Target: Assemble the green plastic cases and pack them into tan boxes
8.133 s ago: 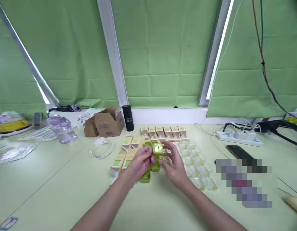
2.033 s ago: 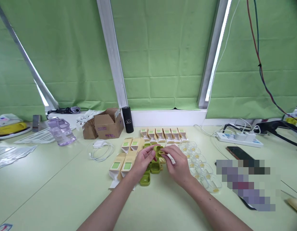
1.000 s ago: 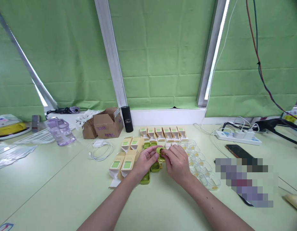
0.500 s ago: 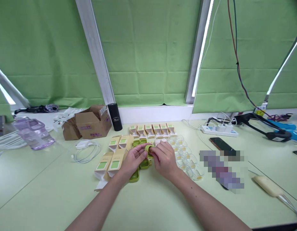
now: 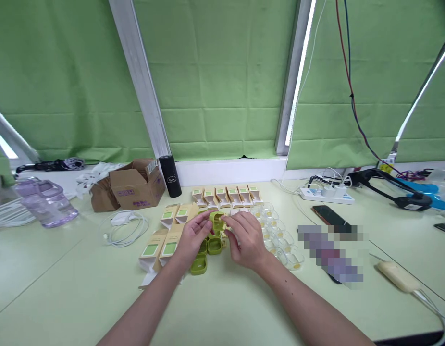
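Both hands are drawn close together over the middle of the pale green surface (image 5: 64, 278). A small olive-green plastic case (image 5: 216, 219) is pinched between them, lifted just clear of the surface. The left hand (image 5: 193, 238) clamps it from 9 o'clock with thumb and fingertips, and the right hand (image 5: 246, 240) closes on it from 3 o'clock. At 6 o'clock from the held case, more green plastic cases (image 5: 198, 264) lie on the surface between the two wrists. At 12 o'clock stands a row of small tan cardboard boxes with green labels (image 5: 226, 196); at 9 o'clock, touching the left hand, lie flat tan boxes (image 5: 161, 242) of the same kind. At 3 o'clock runs a column of clear plastic shells (image 5: 280, 238), just beside the right hand. Farther off, a black cylinder (image 5: 169, 176) and a brown cardboard carton (image 5: 136, 185) sit at 10 o'clock, and a white power strip (image 5: 327, 194) at 2 o'clock
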Action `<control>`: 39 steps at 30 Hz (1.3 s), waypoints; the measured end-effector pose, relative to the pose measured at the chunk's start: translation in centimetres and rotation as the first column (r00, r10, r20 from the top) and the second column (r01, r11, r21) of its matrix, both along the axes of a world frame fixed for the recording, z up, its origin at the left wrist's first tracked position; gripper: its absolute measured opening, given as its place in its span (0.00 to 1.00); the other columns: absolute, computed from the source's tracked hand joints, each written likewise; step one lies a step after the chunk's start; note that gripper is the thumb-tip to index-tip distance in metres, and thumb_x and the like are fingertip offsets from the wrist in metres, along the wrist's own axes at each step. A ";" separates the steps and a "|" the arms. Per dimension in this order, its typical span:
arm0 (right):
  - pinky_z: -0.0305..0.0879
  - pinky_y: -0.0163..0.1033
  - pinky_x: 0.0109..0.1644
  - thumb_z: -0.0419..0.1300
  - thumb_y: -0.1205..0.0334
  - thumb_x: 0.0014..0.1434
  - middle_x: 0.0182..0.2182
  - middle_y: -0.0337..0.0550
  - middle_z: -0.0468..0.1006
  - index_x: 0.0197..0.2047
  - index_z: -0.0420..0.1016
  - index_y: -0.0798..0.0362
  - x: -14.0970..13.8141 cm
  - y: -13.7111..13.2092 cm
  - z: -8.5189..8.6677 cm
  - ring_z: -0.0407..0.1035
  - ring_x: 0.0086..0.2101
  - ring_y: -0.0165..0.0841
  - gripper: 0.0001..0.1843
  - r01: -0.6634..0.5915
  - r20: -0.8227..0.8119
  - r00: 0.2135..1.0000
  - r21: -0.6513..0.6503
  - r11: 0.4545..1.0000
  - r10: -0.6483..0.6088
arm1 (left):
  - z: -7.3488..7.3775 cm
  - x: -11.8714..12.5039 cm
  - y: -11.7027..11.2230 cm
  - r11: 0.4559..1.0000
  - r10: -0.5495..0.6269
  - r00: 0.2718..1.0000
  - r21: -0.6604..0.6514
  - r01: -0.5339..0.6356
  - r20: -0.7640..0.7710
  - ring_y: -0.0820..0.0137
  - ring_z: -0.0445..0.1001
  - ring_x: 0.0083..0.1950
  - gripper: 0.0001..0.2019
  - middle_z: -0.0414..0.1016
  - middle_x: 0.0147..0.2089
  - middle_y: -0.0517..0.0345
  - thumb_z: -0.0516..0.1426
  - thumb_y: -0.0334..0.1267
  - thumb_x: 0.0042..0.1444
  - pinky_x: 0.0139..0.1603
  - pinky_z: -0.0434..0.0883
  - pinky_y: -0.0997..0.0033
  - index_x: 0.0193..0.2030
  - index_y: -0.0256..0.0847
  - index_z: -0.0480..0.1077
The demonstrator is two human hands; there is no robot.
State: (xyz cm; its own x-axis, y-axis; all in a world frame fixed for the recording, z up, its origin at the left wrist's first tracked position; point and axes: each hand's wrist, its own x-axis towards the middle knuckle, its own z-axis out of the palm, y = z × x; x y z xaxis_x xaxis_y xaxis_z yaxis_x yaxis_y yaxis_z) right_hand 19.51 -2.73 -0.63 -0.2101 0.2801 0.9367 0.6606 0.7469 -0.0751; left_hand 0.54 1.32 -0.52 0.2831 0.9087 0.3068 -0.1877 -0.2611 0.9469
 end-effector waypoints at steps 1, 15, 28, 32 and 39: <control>0.71 0.50 0.45 0.56 0.71 0.66 0.44 0.52 0.81 0.63 0.71 0.53 0.0 -0.1 0.0 0.73 0.43 0.44 0.22 -0.002 -0.013 1.000 0.002 1.000 0.002 | 0.1 0.0 0.0 1.000 0.025 1.000 0.012 -0.025 0.010 0.67 0.78 0.41 0.30 0.83 0.50 0.48 0.71 0.56 0.56 0.44 0.76 0.68 0.59 0.41 0.78; 0.77 0.57 0.60 0.58 0.71 0.67 0.57 0.57 0.77 0.68 0.64 0.50 -0.6 0.2 -1.1 0.73 0.58 0.47 0.28 -0.065 -0.144 0.989 -0.160 0.985 0.042 | 0.0 0.7 -0.8 0.981 0.086 0.995 0.179 -0.074 -0.055 0.60 0.77 0.56 0.31 0.78 0.59 0.45 0.72 0.55 0.55 0.54 0.74 0.65 0.60 0.43 0.74; 0.82 0.52 0.51 0.58 0.72 0.66 0.56 0.53 0.77 0.66 0.67 0.46 -1.1 0.2 -1.7 0.77 0.50 0.43 0.27 -0.193 -0.329 0.938 -0.238 0.952 0.108 | -0.3 0.6 -0.9 0.940 0.257 0.955 0.271 -0.210 -0.151 0.63 0.76 0.45 0.13 0.77 0.42 0.52 0.64 0.49 0.63 0.50 0.73 0.64 0.43 0.41 0.77; 0.81 0.52 0.53 0.58 0.73 0.65 0.56 0.53 0.77 0.66 0.67 0.46 -1.2 0.2 -1.9 0.76 0.51 0.44 0.28 -0.189 -0.311 0.944 -0.241 0.952 0.108 | -0.4 0.7 -0.9 0.925 0.291 0.941 0.302 -0.231 -0.173 0.64 0.76 0.43 0.13 0.75 0.40 0.53 0.64 0.49 0.63 0.47 0.73 0.65 0.40 0.40 0.78; 0.80 0.52 0.54 0.58 0.73 0.65 0.56 0.53 0.77 0.66 0.67 0.47 -1.0 0.3 -2.0 0.76 0.53 0.44 0.28 -0.173 -0.284 0.953 -0.237 0.956 0.102 | -0.4 0.8 -0.9 0.920 0.309 0.934 0.304 -0.245 -0.181 0.64 0.76 0.43 0.12 0.75 0.40 0.54 0.63 0.47 0.64 0.47 0.73 0.66 0.40 0.40 0.77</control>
